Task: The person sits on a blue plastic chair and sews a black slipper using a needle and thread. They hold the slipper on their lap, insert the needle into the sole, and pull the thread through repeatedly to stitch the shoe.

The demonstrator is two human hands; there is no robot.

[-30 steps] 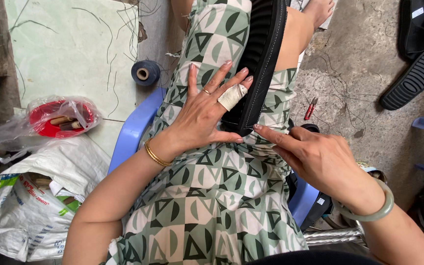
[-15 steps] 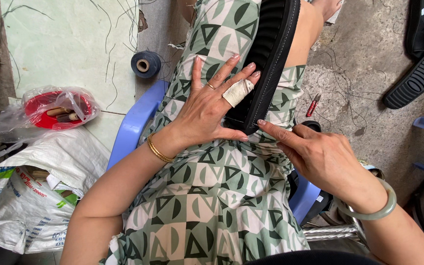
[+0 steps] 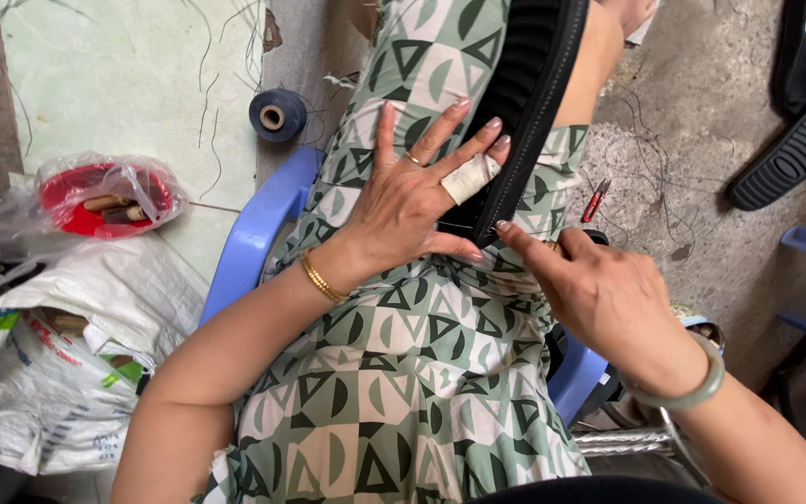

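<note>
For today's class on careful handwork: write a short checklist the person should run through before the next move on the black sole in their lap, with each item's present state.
1. Black sole rests along the lap: ok.
2. Left hand lies flat on the sole, steadying it: ok.
3. Bandage on a left finger in place: ok.
4. Right hand fingertips at the sole's near end: ok.
5. Needle or thread in the right hand: cannot tell.
6. Blue thread spool and red snips lie on the floor, away from both hands: not ok.
</note>
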